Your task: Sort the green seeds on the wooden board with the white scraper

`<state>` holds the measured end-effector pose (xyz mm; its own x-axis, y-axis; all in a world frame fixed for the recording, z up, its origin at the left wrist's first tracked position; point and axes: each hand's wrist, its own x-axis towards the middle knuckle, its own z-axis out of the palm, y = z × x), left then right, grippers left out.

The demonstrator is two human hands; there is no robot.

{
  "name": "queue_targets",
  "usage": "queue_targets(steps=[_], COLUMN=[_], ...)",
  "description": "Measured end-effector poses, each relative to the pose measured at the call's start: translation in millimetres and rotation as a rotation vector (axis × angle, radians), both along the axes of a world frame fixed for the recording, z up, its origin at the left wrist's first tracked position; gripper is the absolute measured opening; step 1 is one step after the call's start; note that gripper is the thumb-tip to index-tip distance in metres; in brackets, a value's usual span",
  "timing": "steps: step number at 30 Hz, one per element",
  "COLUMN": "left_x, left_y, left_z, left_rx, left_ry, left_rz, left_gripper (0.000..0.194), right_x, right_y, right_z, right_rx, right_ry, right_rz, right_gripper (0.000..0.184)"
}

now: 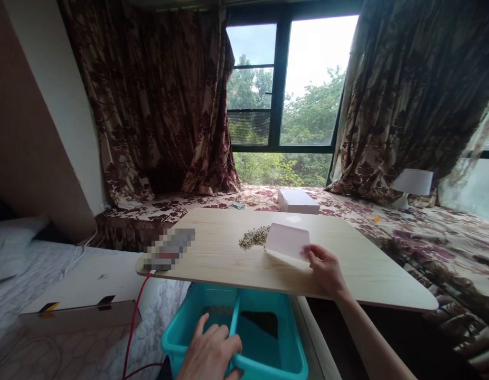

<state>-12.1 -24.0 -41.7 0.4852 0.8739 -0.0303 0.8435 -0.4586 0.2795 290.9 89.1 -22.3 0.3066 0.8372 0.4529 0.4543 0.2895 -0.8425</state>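
My right hand (326, 266) pinches the lower right corner of a stiff white card (288, 241), tilted just above the wooden tabletop (221, 261). Against the card's left edge lies a loose heap of small greenish-brown seeds or grains (253, 238); their exact kind I cannot tell. Below the table's front edge is a turquoise two-compartment bin (268, 364). My left hand (213, 345) is wrapped over the bin's middle divider near its front rim, with the index finger stretched over the left compartment. Dark material (262, 321) lies in the right compartment.
A blurred-out device (169, 250) with a red cable (135, 316) rests at the table's left end. Behind stand a white box (298, 200) and a lamp (413, 184) on the floral-covered ledge. A flat carton (86, 295) lies on the bed at left.
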Motion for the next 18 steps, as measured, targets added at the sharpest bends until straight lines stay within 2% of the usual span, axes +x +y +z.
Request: queue_targets(steps=[9, 18], left_x=[-1.9, -1.8], left_y=[12.0, 15.0], left_z=[-20.7, -28.6], left_rx=[0.045, 0.065], left_ry=[0.036, 0.047], left_rz=[-0.002, 0.02], left_gripper=[0.016, 0.012], right_x=[1.6, 1.4], right_y=[-0.1, 1.8], right_z=[0.5, -2.2], right_rx=[0.003, -0.009], right_ry=[-0.049, -0.003], right_rz=[-0.023, 0.007], right_gripper=[0.027, 0.031])
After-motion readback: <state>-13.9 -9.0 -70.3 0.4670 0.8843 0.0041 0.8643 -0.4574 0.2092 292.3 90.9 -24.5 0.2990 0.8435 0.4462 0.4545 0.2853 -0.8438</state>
